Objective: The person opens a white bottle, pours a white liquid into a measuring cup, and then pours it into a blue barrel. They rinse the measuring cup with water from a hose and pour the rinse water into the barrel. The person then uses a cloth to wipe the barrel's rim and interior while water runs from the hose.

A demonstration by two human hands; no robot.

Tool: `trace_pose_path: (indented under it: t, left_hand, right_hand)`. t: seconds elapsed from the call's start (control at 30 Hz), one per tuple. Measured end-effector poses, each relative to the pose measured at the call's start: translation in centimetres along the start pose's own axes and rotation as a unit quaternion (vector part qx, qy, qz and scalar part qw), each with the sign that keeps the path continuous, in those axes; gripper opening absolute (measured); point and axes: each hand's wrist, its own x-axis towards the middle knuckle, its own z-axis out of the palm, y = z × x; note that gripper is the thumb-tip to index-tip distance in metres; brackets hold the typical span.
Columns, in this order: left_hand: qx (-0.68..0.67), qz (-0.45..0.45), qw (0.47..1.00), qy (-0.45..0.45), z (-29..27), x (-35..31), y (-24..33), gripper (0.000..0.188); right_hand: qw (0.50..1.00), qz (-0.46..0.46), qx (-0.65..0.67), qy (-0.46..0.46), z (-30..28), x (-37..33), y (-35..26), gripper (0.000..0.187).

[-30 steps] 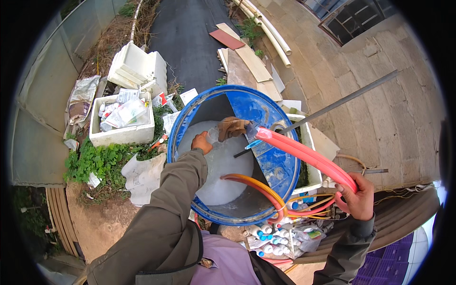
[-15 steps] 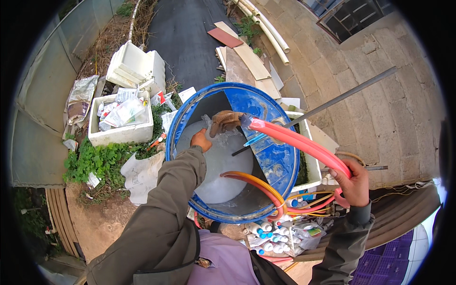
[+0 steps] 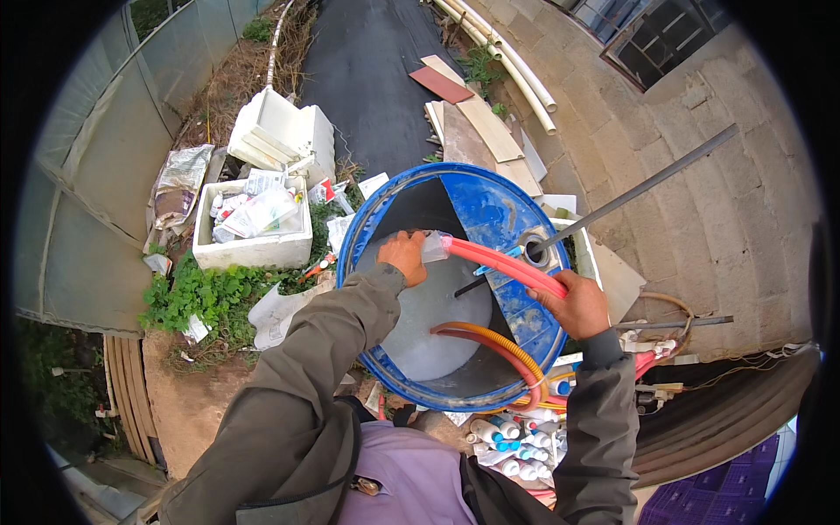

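Below me stands a blue plastic drum (image 3: 479, 198), half covered by its cut top, with cloudy greyish liquid (image 3: 433, 337) inside. My right hand (image 3: 577, 304) is wrapped round a pink hose (image 3: 503, 262) above the covered half. Clear plastic (image 3: 435, 247) sleeves the hose's far end. Over the open half, my left hand (image 3: 403, 256) is closed at that plastic, its fingertips partly hidden. An orange ribbed hose (image 3: 512, 344) and a reddish hose hang over the near right rim into the liquid. A grey pole (image 3: 634, 182) slants through the opening in the top.
At left, a white foam box (image 3: 254, 254) holds bottles and bags beside green weeds (image 3: 197, 293). Several white bottles (image 3: 512, 446) lie against the drum's near side. Boards (image 3: 477, 131) and white pipes (image 3: 516, 74) lie beyond, along a block wall (image 3: 700, 192). Purple crates (image 3: 713, 490) stand at lower right.
My right hand has moved left and inward along with the pink hose. My left hand has closed in at the hose's plastic-covered end. A brown, glove-like thing beside it no longer shows.
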Motion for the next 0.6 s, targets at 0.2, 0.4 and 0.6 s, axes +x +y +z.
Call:
trace_pose_path:
  t: [0.2, 0.4, 0.6]
  left_hand:
    - [0.242, 0.117, 0.962, -0.056, -4.5, 1.1, 2.3, 0.044]
    - [0.360, 0.180, 0.908, -0.115, -2.7, 2.0, 3.0, 0.045]
    - [0.341, 0.110, 0.927, -0.115, -1.0, 1.2, 0.7, 0.047]
  right_hand:
    - [1.000, -0.016, -0.012, -0.008, 2.6, -0.6, 0.1, 0.055]
    - [0.999, -0.032, -0.011, 0.013, 2.8, -1.7, -0.1, 0.051]
    - [0.999, -0.029, -0.013, 0.031, 0.8, -2.7, 0.0, 0.051]
